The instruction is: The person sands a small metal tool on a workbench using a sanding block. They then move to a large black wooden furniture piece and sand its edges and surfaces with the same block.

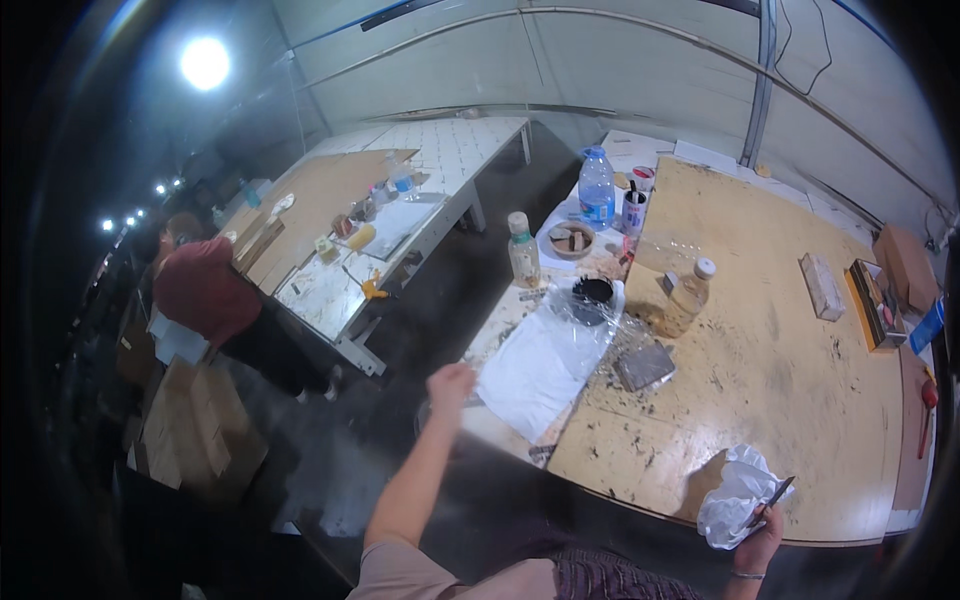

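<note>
Wears pale pinkish-beige short-slv. top (405,574), dk. purple textured garment (622,578) & thin bracelet (747,575) on R wrist (754,564).

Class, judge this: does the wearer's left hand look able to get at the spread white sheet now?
Probably yes: the left hand is close to the left edge of the spread white sheet, with nothing visible standing between them.

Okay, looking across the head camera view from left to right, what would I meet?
A person in a red top, a yellow tool, the wearer's left hand, a white-capped bottle, a big water bottle, a grey block, crumpled white plastic, a pale long block.
</note>
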Available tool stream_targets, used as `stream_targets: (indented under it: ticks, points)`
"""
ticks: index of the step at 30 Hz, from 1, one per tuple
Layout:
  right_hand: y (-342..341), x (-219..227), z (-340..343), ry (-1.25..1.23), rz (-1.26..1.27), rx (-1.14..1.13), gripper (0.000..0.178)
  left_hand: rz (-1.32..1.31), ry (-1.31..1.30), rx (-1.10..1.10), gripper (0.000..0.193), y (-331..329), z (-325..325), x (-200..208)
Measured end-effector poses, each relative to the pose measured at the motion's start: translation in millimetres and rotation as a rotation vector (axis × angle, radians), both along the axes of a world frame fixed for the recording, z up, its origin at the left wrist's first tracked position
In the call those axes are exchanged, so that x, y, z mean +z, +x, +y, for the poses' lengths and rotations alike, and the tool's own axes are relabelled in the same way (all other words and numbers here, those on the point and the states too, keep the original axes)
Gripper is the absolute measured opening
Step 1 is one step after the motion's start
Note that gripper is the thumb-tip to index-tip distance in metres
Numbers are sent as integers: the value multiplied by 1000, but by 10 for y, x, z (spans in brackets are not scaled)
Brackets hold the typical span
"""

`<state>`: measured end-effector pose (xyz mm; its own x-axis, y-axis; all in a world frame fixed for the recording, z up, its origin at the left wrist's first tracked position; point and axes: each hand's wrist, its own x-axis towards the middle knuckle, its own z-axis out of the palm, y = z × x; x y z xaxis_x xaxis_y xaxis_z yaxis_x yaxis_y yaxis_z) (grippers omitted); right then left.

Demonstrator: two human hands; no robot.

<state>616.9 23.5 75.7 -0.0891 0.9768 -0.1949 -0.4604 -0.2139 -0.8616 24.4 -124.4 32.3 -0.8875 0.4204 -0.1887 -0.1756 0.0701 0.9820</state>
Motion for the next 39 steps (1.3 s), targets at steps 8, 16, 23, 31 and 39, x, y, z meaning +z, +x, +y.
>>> stream_targets:
  ticks: [8, 16, 23, 31, 39]
  points:
    - [-1059, 80, -304, -48, -37, -153, 13, 119, -52, 514, 24, -2795, 107, -751]
    - [-2105, 535, -532, -200, -126, -425, 9, 147, -194, 287, 56, -4275, 1139, -1461]
    - [-2117, 120, -504, -117, -255, -248, 14, 344, -141, -73, 55, -2910, 1885, -327]
    - [-2158, -6, -494, -152, -271, -315, 12, 211, -24, -658, 53, -1428, 1538, 594]
    - [-1777, 185, 17, 2, -371, -126, 18, 32, 19, -985, 52, -344, 911, 1019]
